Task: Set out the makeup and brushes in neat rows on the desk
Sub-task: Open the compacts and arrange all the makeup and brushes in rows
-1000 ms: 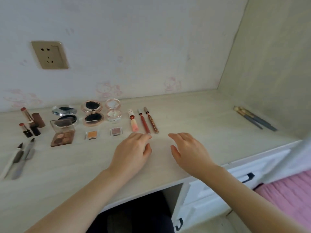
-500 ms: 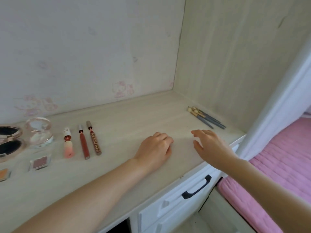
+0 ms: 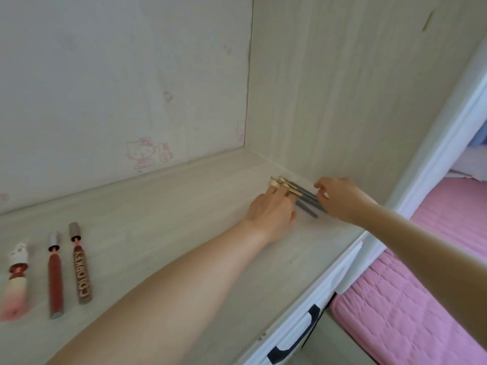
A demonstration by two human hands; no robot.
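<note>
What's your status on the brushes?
Left hand fingers on brushes. Right hand pinching handle ends. Brushes bunched by side wall. Nothing in the way.

Brown lip gloss tube (image 3: 82, 267) is showing gold lettering "COLORKEY" running lengthwise along its body, reading from the base toward the cap. Wall (image 3: 118, 88) is carrying a faded pink Hello Kitty print (image 3: 143, 154), a picture with no words. Nothing else is reading as text

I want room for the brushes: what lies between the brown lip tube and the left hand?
Only bare desk between the brown lip tube and the left hand, in the head view.
</note>
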